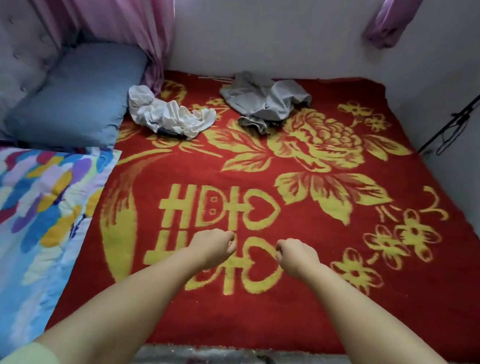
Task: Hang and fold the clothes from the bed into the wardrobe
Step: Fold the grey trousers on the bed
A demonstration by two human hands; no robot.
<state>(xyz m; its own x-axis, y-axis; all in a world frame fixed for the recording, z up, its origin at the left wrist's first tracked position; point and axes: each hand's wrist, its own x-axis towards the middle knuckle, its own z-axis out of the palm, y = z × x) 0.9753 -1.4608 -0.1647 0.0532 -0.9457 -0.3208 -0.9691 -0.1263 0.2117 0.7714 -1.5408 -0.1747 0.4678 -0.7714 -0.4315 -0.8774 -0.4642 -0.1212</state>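
Left hand [211, 247] and right hand [296, 255]: grips curled, holding nothing; white garment [168, 114] lies ahead-left, long axis crosswise, nearer left hand; grey garment [265, 101] beyond.

The red blanket [254, 308] on the bed bears a large yellow double-happiness character, 囍, woven sideways near its middle, with heart shapes in its strokes. A few smaller yellow strokes near its right edge are too partial to read.
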